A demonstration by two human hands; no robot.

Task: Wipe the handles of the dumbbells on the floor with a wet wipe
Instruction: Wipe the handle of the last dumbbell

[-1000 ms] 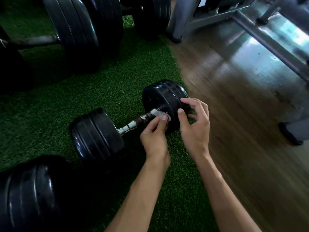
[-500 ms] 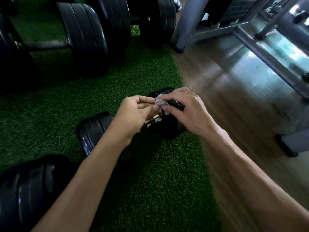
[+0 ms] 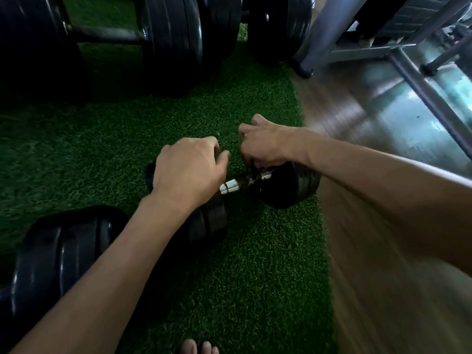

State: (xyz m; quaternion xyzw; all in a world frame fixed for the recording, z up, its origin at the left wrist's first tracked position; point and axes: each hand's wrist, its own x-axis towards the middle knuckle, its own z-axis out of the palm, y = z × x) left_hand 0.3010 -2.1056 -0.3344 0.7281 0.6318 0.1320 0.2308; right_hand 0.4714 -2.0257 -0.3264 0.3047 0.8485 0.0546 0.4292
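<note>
A small black dumbbell (image 3: pixel 286 186) lies on the green turf (image 3: pixel 255 277), its chrome handle (image 3: pixel 241 183) showing between my two hands. My right hand (image 3: pixel 265 146) reaches in from the right, with its fingers curled down onto the handle's right end next to the weight. The wet wipe is hidden under those fingers. My left hand (image 3: pixel 189 169) hovers over the dumbbell's left weight (image 3: pixel 212 221) and covers most of it. Its fingers are loosely curled and nothing shows in them.
Larger black dumbbells (image 3: pixel 171 44) stand at the back, and another big weight (image 3: pixel 58 256) lies at the front left. A grey metal rack frame (image 3: pixel 421 90) stands on the wooden floor (image 3: pixel 357 200) to the right. My bare toes (image 3: pixel 199 348) show at the bottom edge.
My hands were together pinching the wipe above the handle. They have parted: the left moved off to the left, and the right went down to the handle's right end.
</note>
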